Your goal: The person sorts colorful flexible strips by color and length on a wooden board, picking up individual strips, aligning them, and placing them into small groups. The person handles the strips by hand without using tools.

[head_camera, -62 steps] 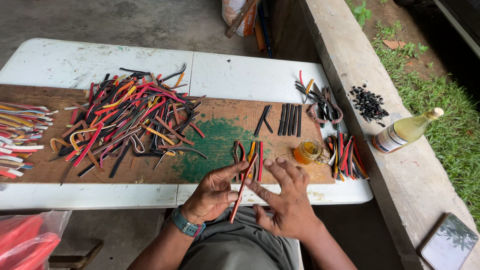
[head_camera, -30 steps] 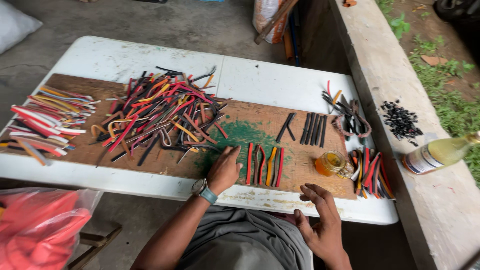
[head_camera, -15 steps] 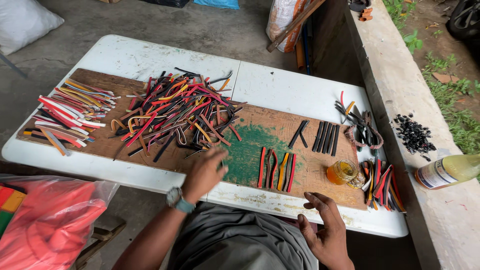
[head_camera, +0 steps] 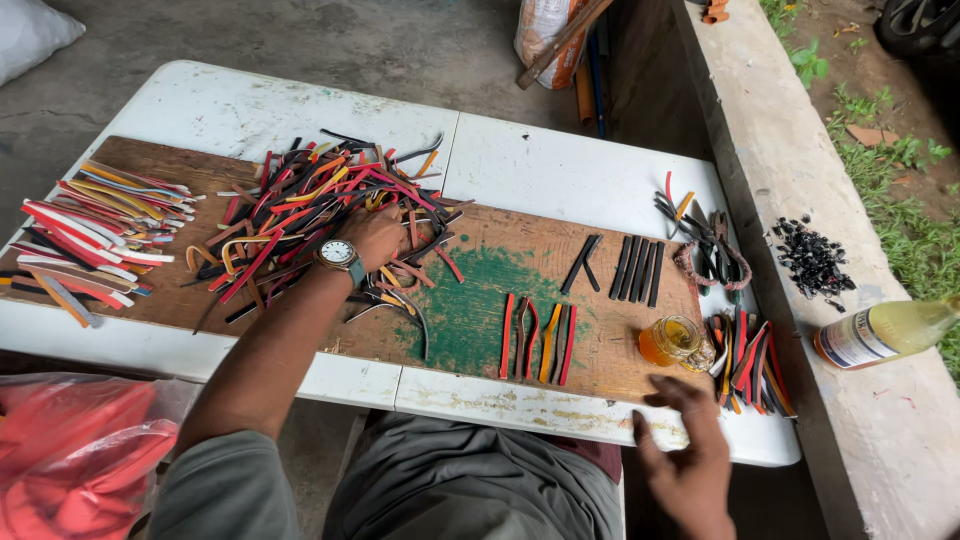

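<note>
- Over the white folding table [head_camera: 560, 170], a worn wooden board [head_camera: 610, 345] with a green paint patch carries nearly everything.
- Left hand [head_camera: 375, 235], wristwatch on the wrist, lies on the big heap of coloured strips [head_camera: 310, 215] (red, black, orange, yellow). Fingers curl down into the tangle; fingertips are buried, so whether they pinch a strip cannot be told.
- Right hand [head_camera: 690, 450] hangs off the table's near edge, fingers loosely spread, nothing in it. Lower part of the hand and the wrist run out of frame.
- Sorted row of strips [head_camera: 538, 340], red, orange and dark, lies side by side on the green patch, well apart from both hands.
- Row of black strips [head_camera: 632, 268] further back on the board; one lies crossed at its left end.
- Small glass jar of amber liquid [head_camera: 676, 340] stands near the board's right end, just beside a bundle of mixed strips [head_camera: 750, 365].
- Stack of longer strips [head_camera: 95, 235] at the board's far left, its ends partly cut by the frame.
- Concrete ledge [head_camera: 770, 150] on the right holds a pile of small black bits [head_camera: 812, 258], too small to make out, and a lying bottle of pale yellow liquid [head_camera: 885, 330], cut off at the frame edge.
- Red plastic bag [head_camera: 75, 460] lower left; contents unclear.
</note>
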